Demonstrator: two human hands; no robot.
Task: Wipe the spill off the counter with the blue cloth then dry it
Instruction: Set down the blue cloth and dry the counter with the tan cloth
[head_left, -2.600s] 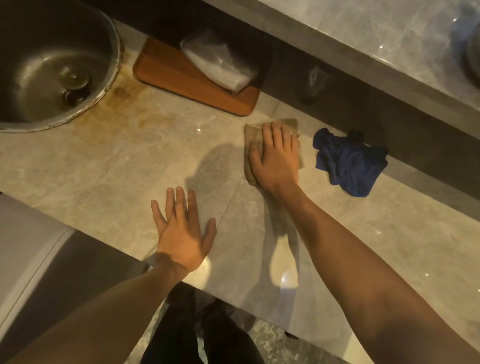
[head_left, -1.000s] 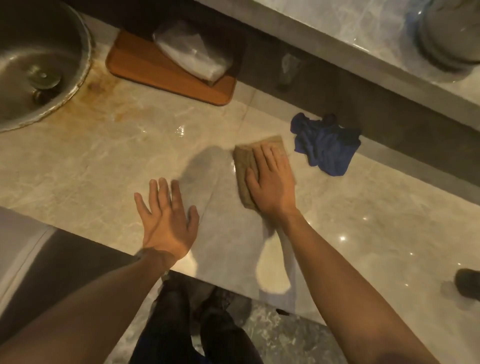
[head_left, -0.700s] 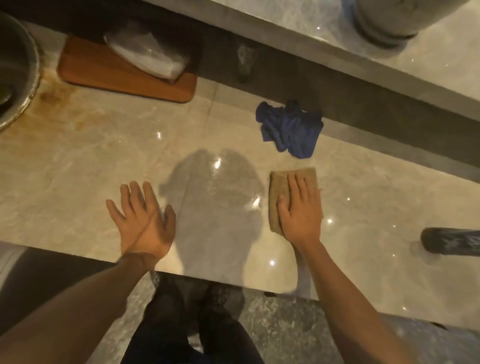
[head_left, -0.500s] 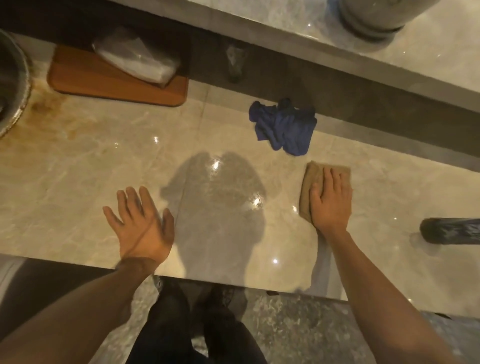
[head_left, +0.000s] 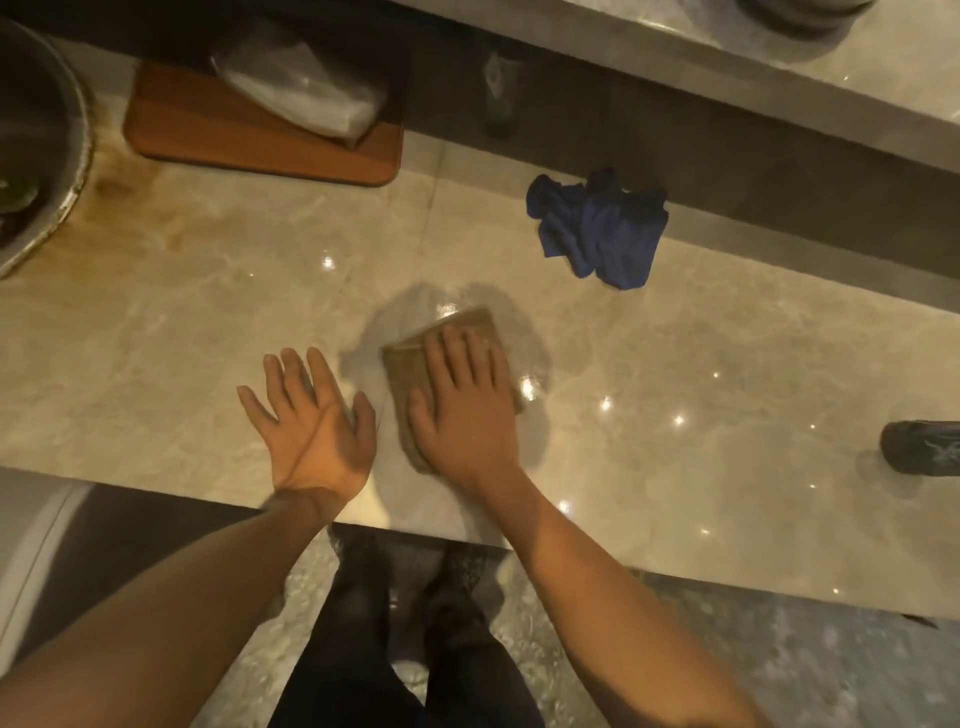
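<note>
On the glossy beige marble counter (head_left: 156, 332), near its front edge, the right hand (head_left: 465, 410) lies flat with fingers stretched, pressing on a folded tan cloth (head_left: 410, 364). Just beside it, the left hand (head_left: 311, 421) is open with fingers spread over the stone, holding nothing. The crumpled dark blue cloth (head_left: 597, 228) lies apart from both hands, farther back near the dark wall strip. A brown wooden cutting board (head_left: 208, 130) with a clear plastic bag (head_left: 301, 93) on it sits at back left, beside the round metal sink (head_left: 62, 156).
</note>
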